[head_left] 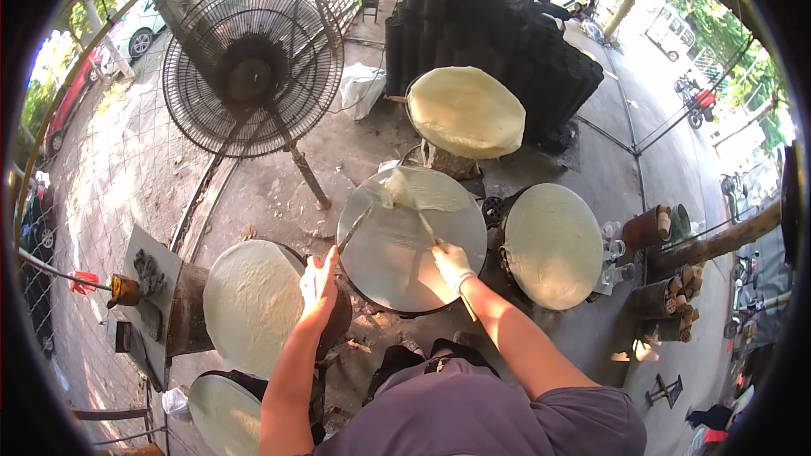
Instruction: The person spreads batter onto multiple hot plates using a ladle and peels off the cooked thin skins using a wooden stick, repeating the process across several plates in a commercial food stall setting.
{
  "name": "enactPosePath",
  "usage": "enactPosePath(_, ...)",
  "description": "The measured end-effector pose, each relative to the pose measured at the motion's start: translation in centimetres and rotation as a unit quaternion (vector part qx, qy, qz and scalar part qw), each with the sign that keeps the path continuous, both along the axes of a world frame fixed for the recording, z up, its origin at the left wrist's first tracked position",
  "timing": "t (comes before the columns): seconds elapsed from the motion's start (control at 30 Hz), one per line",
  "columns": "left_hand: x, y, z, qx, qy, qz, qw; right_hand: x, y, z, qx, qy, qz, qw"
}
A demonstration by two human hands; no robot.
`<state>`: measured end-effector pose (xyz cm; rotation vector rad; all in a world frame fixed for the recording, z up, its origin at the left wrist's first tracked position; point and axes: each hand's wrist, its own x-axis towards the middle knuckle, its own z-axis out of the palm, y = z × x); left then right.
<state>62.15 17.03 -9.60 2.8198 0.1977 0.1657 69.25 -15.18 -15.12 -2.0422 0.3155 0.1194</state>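
Two hands work the middle griddle (pixel 380 266): the left hand (pixel 318 284) appears to grip the left stick (pixel 356 228), the right hand (pixel 454 265) closes around the right stick (pixel 427 224). Batter (pixel 435 189) lies at the far edge. Spreading seems in hand; next calls for an even stroke across the bare near side, inside the rim. Pancakes (pixel 553 245) flank both sides.

- No text, label, number or sign readable anywhere in view.
- Red car (pixel 74 100), far left: small, blurred, nothing legible.
- Fan (pixel 253 76): dark hub, nothing legible.
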Motion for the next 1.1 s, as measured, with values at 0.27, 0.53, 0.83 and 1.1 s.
enactPosePath(0.27,-3.1,0.8,-0.4,-0.080,0.038,0.082,0.993,0.6,-1.4,0.2,-0.028,0.101,0.061,0.993)
enactPosePath(0.53,-9.2,-0.2,2.0,-0.002,0.028,0.085,0.996,3.7,-6.1,-1.6,0.110,0.071,0.077,0.988)
enactPosePath(0.83,-13.0,-4.9,2.0,-0.222,-0.134,0.151,0.954,7.3,-6.4,1.8,0.008,0.106,0.239,0.965)
enactPosePath(1.1,-15.3,-10.2,-0.2,-0.394,-0.143,0.260,0.870,8.5,-4.2,7.1,0.089,0.325,0.377,0.863)
